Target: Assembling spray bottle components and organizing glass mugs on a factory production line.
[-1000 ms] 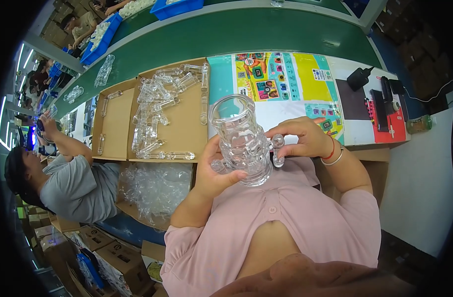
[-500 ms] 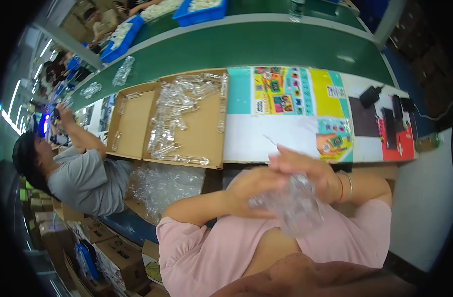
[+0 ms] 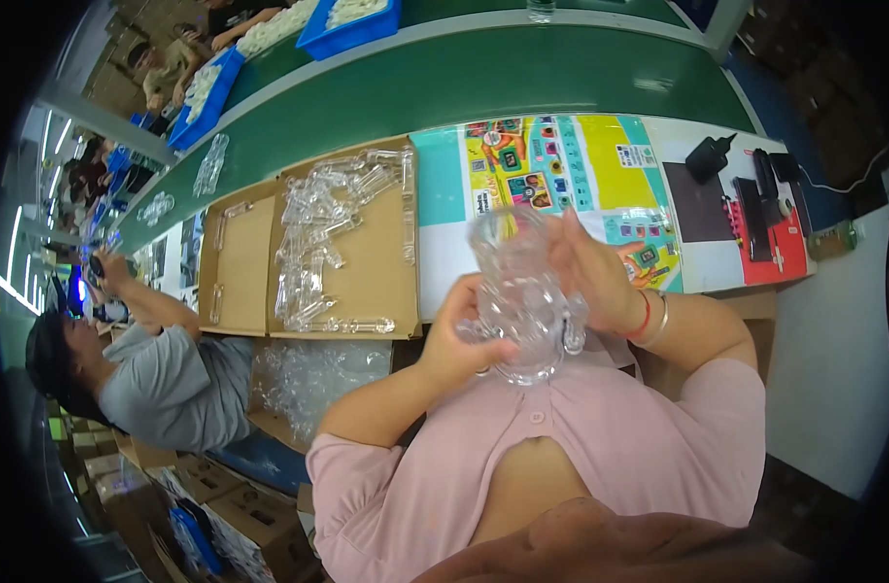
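Note:
In front of my chest is a clear plastic figure-shaped piece (image 3: 527, 306), standing roughly upright, with rounded bumps at its sides and a wider top that is blurred. My left hand (image 3: 461, 335) grips its lower left, thumb across the front. On the other side, my right hand (image 3: 605, 277) is curled against the piece, its fingers partly hidden behind the clear plastic. Beyond the hands, a shallow cardboard tray (image 3: 381, 262) contains many clear plastic tube-like parts (image 3: 318, 228), most of them heaped in its right compartment.
Right of the tray lies a colourful printed sheet (image 3: 610, 160). Past it are a black bottle (image 3: 709, 158) and a dark tool on a red card (image 3: 792, 253). A box of clear plastic (image 3: 318, 379) sits below the tray. A co-worker in grey (image 3: 163, 389) works at left, beside the green bench (image 3: 444, 97).
The clear piece has been raised and turned upright, away from my lap. My hands have moved apart to its two sides. A thin pointed thing seen by my right fingers no longer shows.

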`<state>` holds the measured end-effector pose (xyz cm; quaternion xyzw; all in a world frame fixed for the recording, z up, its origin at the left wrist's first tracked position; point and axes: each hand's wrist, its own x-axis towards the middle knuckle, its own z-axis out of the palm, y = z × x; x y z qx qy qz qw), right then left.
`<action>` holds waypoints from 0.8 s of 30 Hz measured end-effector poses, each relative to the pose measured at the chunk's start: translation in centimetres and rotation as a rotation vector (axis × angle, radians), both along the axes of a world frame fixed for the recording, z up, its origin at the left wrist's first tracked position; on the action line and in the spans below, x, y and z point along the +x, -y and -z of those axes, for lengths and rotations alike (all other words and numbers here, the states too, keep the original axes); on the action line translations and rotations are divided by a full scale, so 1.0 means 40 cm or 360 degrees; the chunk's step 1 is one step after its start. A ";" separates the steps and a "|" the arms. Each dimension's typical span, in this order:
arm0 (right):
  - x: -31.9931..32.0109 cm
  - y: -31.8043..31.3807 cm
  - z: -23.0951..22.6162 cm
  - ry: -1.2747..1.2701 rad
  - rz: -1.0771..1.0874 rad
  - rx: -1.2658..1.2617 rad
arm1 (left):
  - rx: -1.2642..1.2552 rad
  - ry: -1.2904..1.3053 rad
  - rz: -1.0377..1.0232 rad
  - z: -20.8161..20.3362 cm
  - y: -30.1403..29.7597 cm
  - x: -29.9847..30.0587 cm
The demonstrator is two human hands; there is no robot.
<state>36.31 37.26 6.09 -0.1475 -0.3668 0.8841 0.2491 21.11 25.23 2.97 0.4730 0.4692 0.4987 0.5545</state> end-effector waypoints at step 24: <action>0.253 -0.125 0.201 0.1313 0.0823 0.2278 | 0.1197 -0.1446 -0.0399 -0.019 -0.381 -0.160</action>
